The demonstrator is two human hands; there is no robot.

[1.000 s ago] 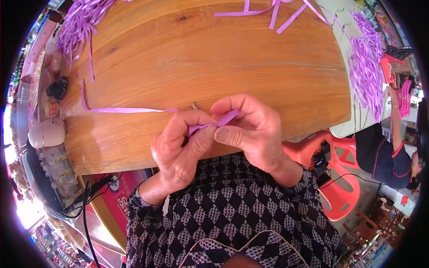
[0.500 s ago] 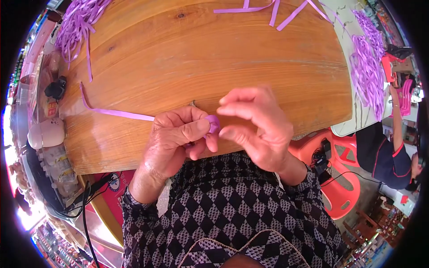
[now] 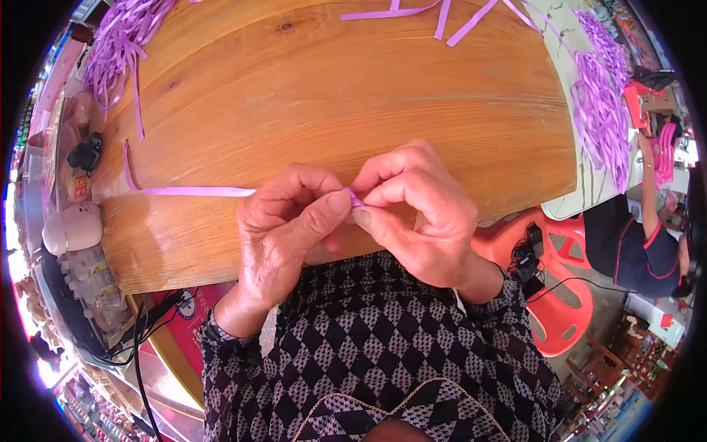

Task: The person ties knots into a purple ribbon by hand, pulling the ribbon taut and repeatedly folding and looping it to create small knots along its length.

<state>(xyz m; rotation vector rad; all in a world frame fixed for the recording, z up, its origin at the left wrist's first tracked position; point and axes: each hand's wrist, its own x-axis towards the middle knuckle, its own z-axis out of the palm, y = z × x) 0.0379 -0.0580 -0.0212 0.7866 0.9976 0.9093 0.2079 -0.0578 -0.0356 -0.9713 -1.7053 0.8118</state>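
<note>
A purple ribbon (image 3: pixel 193 191) trails over the wooden table on the left and runs into my left hand (image 3: pixel 283 225). That hand is closed, its thumb and forefinger pinching a small gathered or looped bit of the ribbon. My right hand (image 3: pixel 427 214) meets it fingertip to fingertip, thumb and forefinger closed on the same purple bit. Both hands are just above the near part of the table, in front of my patterned top. Fingertips cover most of the gathered ribbon, so its exact shape is hidden.
Bundles of purple ribbon lie at the far left (image 3: pixel 121 55) and on the white table (image 3: pixel 558 208) at right. Loose strips (image 3: pixel 471 22) lie at the far edge. A pink rounded object (image 3: pixel 74 227) stands left. An orange stool (image 3: pixel 563 309) and a person (image 3: pixel 633 250) are at right.
My right hand has come in from slightly apart and closed its thumb and forefinger on the ribbon at my left fingertips. The left hand keeps its pinch.
</note>
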